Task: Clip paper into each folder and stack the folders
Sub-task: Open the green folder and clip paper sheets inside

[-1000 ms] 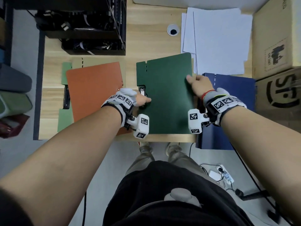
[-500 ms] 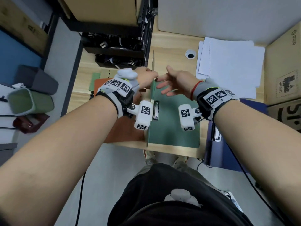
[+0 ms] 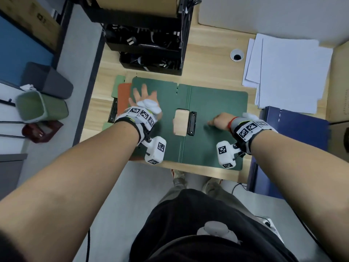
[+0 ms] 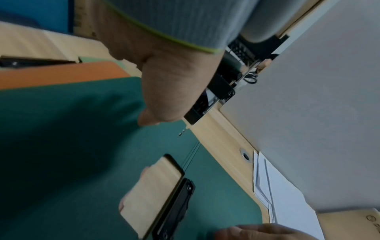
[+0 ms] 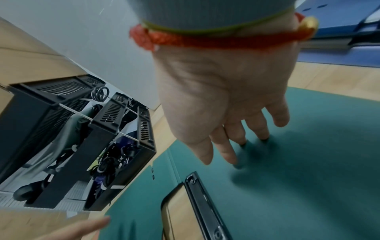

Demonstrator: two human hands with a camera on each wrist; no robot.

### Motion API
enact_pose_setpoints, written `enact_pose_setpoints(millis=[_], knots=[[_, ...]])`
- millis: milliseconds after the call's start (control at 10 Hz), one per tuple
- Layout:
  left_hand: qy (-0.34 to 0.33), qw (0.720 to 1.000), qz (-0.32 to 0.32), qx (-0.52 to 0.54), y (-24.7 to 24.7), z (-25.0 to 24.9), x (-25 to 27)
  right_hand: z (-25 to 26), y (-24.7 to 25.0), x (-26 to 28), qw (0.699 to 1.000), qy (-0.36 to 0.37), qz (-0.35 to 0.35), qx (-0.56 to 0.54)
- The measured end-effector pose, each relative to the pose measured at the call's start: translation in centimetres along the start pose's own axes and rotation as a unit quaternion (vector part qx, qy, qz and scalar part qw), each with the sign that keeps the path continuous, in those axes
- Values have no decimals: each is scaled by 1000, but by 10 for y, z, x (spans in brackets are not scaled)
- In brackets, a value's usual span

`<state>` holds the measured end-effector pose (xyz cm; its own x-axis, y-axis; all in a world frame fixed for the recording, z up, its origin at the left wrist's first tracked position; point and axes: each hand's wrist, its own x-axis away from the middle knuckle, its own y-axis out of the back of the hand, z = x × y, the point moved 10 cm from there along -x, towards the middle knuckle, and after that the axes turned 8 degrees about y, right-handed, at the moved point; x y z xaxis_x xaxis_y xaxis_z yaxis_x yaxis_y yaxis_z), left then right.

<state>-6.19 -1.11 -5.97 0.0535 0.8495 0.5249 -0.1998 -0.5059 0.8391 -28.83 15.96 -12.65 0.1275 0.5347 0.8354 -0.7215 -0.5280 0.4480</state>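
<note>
A dark green folder (image 3: pixel 213 110) lies spread open and flat on the wooden desk (image 3: pixel 207 72). Its black clip (image 3: pixel 192 123) sits beside the spine, next to a cut-out window showing the desk. My left hand (image 3: pixel 144 97) lies flat, fingers spread, on the left cover (image 4: pixel 72 129). My right hand (image 3: pixel 220 121) touches the right cover (image 5: pixel 308 162) with straight fingertips (image 5: pixel 230 154). An orange folder (image 3: pixel 123 95) lies partly under the green one at the left. A stack of white paper (image 3: pixel 287 72) lies at the back right. A blue folder (image 3: pixel 294 133) lies at the right.
A black wire rack (image 3: pixel 149 44) full of cables stands behind the folders. A cardboard box (image 3: pixel 340 82) stands at the far right. Small bins (image 3: pixel 41 104) stand on the floor at the left. The desk's front edge runs just below the green folder.
The green folder, shut a second ago, then half raised, is now fully open and flat. My left hand swung the cover leftward and now presses it down; my right hand lowered onto the right cover.
</note>
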Motion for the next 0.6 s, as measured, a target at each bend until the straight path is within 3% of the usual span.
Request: enact_pose_setpoints(millis=[200,300,500,600], knots=[[-64,988,141,-9,-53,-52,5,-17,15,0,999,12,-10,-52],[-65,988,143,4,-47,-84,5,-31,42,2,995,18,-36,-88],[-134,983,118,45,-24,-179,14,-103,140,14,962,-43,-220,-154],[-154,972,171,57,-31,-223,18,-139,170,24,950,-89,-267,-133]])
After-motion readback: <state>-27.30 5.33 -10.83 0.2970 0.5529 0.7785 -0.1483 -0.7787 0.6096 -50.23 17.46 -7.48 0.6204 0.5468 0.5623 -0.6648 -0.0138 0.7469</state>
